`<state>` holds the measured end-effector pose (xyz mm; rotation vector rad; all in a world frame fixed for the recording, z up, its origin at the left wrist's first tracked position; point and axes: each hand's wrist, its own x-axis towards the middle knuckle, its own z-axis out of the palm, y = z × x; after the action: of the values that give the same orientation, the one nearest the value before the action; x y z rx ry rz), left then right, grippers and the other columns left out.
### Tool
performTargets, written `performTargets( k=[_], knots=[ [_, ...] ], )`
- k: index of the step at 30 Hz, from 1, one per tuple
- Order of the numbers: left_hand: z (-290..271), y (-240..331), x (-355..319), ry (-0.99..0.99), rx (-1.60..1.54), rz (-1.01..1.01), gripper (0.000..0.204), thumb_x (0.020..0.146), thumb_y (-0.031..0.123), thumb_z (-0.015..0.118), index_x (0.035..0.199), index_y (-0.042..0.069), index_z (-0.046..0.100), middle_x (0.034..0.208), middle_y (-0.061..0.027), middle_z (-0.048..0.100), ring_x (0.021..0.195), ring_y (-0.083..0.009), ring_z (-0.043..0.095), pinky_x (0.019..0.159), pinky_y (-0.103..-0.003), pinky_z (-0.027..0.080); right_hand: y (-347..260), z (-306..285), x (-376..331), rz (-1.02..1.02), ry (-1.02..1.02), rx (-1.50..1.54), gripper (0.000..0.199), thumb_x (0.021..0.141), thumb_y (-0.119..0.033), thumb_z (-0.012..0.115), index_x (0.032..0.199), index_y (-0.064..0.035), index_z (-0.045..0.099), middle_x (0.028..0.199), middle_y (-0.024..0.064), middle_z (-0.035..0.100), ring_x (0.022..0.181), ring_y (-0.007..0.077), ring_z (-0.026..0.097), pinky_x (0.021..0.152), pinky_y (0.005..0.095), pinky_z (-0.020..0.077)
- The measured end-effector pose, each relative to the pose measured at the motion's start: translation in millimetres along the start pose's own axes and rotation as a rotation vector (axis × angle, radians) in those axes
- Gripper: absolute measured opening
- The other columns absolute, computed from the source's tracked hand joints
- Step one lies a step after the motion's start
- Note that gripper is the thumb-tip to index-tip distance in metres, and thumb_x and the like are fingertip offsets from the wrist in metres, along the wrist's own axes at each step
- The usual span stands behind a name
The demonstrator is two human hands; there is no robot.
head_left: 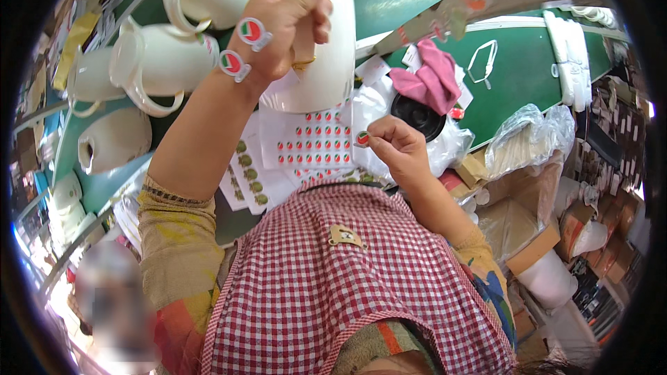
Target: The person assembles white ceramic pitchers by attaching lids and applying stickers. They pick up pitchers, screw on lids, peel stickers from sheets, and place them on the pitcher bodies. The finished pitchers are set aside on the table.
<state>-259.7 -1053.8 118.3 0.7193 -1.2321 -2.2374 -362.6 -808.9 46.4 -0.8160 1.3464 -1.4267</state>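
My left hand grips the handle of a glossy cream-white pitcher, held up above the bench at the top middle. Two small round red, white and green stickers cling to the back of that hand and wrist. Lower and to the right, my right hand pinches another such sticker between thumb and fingers, apart from the pitcher. Beneath both hands lies a white sheet with rows of similar red and green stickers. Beside it are sheets with dark green prints.
Several white pitchers lie or stand on the green bench at left. A pink cloth rests by a black round dish amid clear plastic. White bundled straps and cardboard boxes are at right. A person is at lower left.
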Motion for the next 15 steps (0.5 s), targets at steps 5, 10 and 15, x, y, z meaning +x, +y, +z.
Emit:
performTargets(
  k=[5, 10, 15],
  knots=[
    [-36, -35, -45, 0.145, -0.291, -0.072, 0.014, 0.099, 0.02, 0.052, 0.1, 0.007, 0.047, 0.072, 0.0008, 0.048, 0.062, -0.01, 0.049, 0.062, -0.027, 0.043, -24, 35, 1, 0.068, -0.244, -0.122, 0.005, 0.085, -0.002, 0.062, 0.088, 0.0005, 0.061, 0.114, 0.0133, 0.063, 0.074, 0.0102, 0.059, 0.068, 0.0243, 0.0472],
    [-29, -77, -63, 0.308, -0.39, -0.158, 0.012, 0.096, 0.017, 0.056, 0.102, 0.008, 0.049, 0.073, -0.0001, 0.051, 0.064, -0.0121, 0.051, 0.062, -0.029, 0.045, -14, 75, 3, 0.156, -0.475, -0.217, 0.009, 0.085, -0.006, 0.063, 0.088, 0.0017, 0.061, 0.106, 0.0128, 0.066, 0.069, 0.008, 0.057, 0.064, 0.0237, 0.0469],
    [-32, -85, -60, 0.299, -0.422, -0.201, 0.012, 0.096, 0.018, 0.057, 0.098, 0.009, 0.049, 0.073, -0.0006, 0.052, 0.063, -0.0117, 0.051, 0.062, -0.028, 0.044, -12, 46, 14, 0.533, -0.225, -0.135, 0.01, 0.084, -0.011, 0.066, 0.088, -0.0019, 0.067, 0.068, -0.0007, 0.06, 0.055, 0.0051, 0.051, 0.05, 0.0206, 0.0399]
  ],
)
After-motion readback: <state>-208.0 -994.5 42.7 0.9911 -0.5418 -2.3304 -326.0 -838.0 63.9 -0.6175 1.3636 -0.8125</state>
